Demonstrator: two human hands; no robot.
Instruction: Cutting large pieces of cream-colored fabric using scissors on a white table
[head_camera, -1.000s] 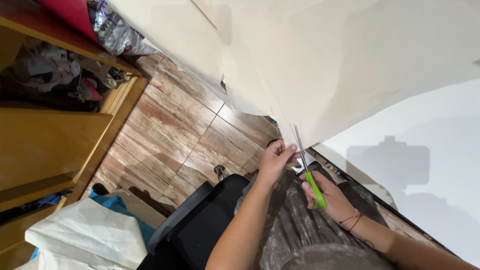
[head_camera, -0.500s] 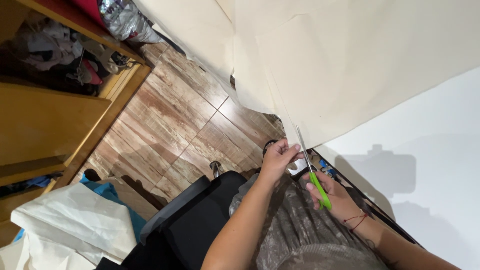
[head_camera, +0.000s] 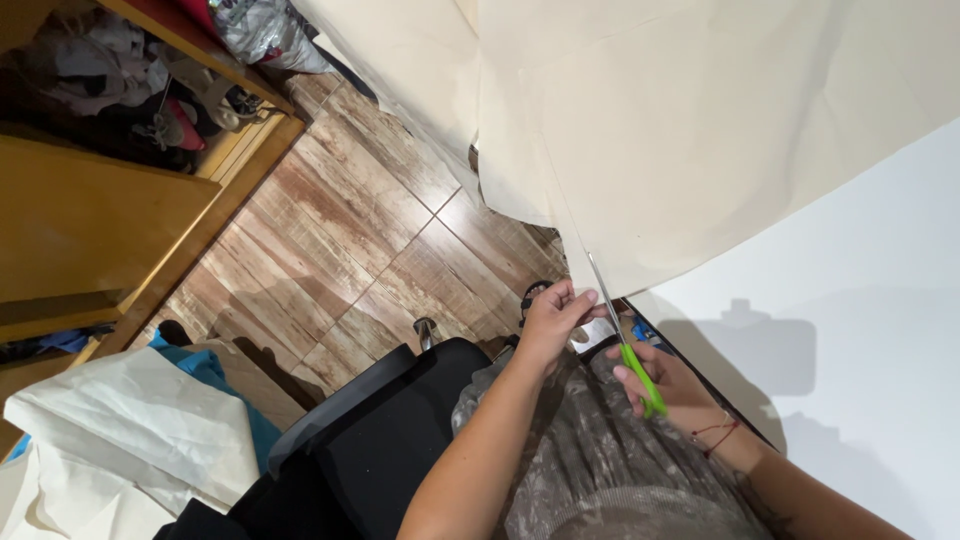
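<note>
Person seated on a black chair (head_camera: 370, 440), both hands low by the table edge. Right hand (head_camera: 672, 388) is wrapped around the green handles of a pair of scissors (head_camera: 622, 332), fingers through the loops, thin blades pointing up into the lower edge of a big cream fabric sheet (head_camera: 700, 130). Blades look nearly closed; can't tell for sure. Left hand (head_camera: 553, 318) pinches the fabric's hanging edge just left of the blades, fingertips pressed together on it. The fabric drapes off a white table (head_camera: 860, 330) toward the wood-look tile floor (head_camera: 350, 240). Wooden shelving (head_camera: 90, 220) stands at left, with folded cream cloth (head_camera: 110, 440) lower left.
</note>
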